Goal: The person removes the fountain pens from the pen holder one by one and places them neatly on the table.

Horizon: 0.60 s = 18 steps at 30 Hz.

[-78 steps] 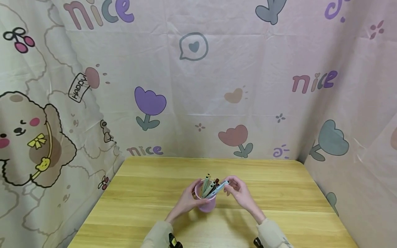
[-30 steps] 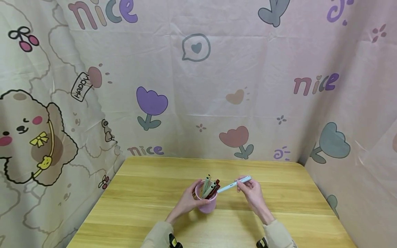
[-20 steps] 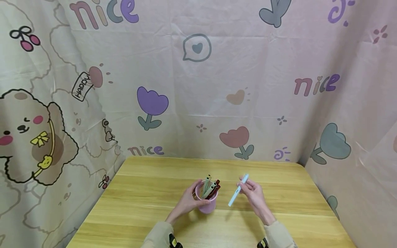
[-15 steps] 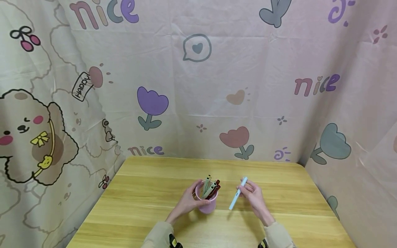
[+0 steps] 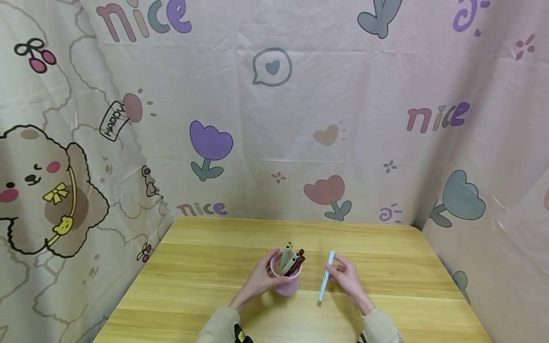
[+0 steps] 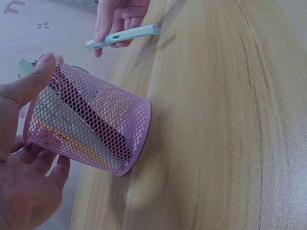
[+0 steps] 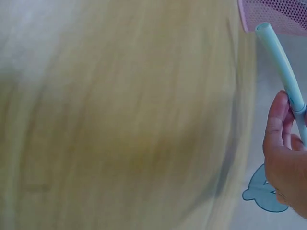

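A pink mesh pen cup [image 6: 91, 120] stands upright on the table, with several green and dark red pens [image 5: 289, 262] leaning in it. My left hand [image 5: 260, 278] grips the cup around its upper part, thumb over the near side of the rim. To the right of the cup, my right hand [image 5: 346, 278] pinches a light blue pen [image 5: 325, 281] between thumb and fingers. The pen [image 7: 283, 67] slants steeply, its lower end close above the tabletop. In the left wrist view the pen [image 6: 129, 35] is apart from the cup.
The wooden table [image 5: 206, 257] has light yellow grain and a rounded far right corner. Behind it hangs a printed cloth [image 5: 266, 119] with tulips and lettering, continuing along both sides.
The light blue pen has come out of the cup in my right hand, moved right, then swung steeper and lower. My left hand stays on the cup.
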Tool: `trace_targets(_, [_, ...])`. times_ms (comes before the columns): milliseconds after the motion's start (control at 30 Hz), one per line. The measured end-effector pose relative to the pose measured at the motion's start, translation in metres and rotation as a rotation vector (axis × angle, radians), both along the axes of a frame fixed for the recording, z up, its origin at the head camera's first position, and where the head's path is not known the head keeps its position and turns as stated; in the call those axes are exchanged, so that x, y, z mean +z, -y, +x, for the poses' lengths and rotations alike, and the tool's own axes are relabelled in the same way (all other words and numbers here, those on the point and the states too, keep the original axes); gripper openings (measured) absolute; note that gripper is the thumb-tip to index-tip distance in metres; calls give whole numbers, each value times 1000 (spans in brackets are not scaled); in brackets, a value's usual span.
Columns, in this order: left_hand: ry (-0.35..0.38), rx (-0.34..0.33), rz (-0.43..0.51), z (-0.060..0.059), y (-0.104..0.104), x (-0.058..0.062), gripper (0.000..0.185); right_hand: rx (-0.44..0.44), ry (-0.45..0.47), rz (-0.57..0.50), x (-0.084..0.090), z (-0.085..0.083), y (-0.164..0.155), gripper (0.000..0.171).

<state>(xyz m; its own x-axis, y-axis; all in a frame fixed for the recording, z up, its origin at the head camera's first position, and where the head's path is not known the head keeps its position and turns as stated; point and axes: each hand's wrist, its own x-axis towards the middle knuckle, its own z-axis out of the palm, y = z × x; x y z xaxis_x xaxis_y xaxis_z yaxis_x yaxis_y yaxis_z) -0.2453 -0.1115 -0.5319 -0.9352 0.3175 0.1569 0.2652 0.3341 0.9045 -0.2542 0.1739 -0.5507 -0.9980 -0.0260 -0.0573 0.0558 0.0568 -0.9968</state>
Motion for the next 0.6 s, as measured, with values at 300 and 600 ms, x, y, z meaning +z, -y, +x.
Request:
trace_targets(300, [-3, 3, 5, -1, 0, -1, 97, 93, -28, 78, -12, 0, 2, 59])
trace_targets(600, [-14, 1, 0, 0, 0, 0, 96, 88, -4, 126, -14, 1, 7, 45])
